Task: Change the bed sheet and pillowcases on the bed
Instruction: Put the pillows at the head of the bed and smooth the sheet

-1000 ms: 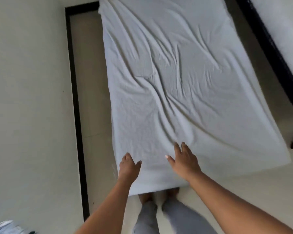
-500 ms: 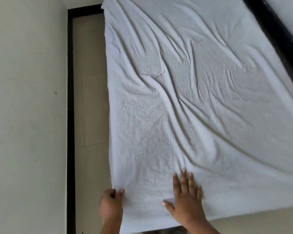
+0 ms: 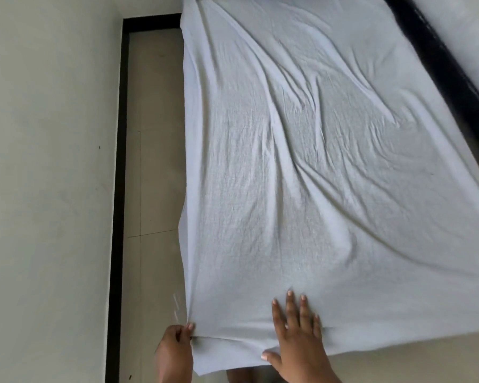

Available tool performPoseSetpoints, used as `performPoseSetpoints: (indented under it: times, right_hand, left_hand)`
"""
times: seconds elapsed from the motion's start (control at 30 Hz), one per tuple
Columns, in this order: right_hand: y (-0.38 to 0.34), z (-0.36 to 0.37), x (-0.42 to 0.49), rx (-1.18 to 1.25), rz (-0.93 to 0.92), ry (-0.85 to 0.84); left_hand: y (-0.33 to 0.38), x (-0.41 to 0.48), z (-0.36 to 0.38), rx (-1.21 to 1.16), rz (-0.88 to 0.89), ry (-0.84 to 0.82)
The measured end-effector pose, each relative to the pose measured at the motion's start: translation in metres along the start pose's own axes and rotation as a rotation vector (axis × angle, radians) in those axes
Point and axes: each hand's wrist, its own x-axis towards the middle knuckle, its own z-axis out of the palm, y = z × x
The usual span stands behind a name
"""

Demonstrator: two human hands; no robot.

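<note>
The white bed sheet [image 3: 302,175] lies spread over the bed, creased in long diagonal folds, with its near edge at the person's end. The left hand [image 3: 174,348] pinches the near left corner between thumb and curled fingers. The right hand [image 3: 297,337] lies flat on the sheet close by, fingers straight and spread, gripping nothing. For a good result, the right palm should anchor the cloth while the left draws the corner taut toward the floor [image 3: 155,134] side. The palm should then sweep outward along the folds. Excess pull would probably drag the far edge out of line.
</note>
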Motion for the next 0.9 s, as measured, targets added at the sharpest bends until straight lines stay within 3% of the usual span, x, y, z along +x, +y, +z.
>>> performPoseSetpoints:
  times: [0.13,0.33,0.5,0.9]
  right_hand:
    - [0.003,0.003,-0.007,0.019,-0.058,-0.007]
    - [0.016,0.000,-0.013,-0.021,-0.196,0.218]
    - [0.018,-0.005,-0.010,-0.030,-0.234,0.254]
    - [0.015,-0.001,-0.037,-0.087,-0.317,0.088]
  left_hand:
    - [0.007,-0.007,0.005,-0.008,-0.034,-0.011]
    - [0.000,-0.020,0.009,-0.079,-0.072,-0.074]
    - [-0.018,-0.025,0.003,-0.117,-0.038,-0.123]
    - [-0.067,-0.025,-0.017,0.333,0.235,-0.206]
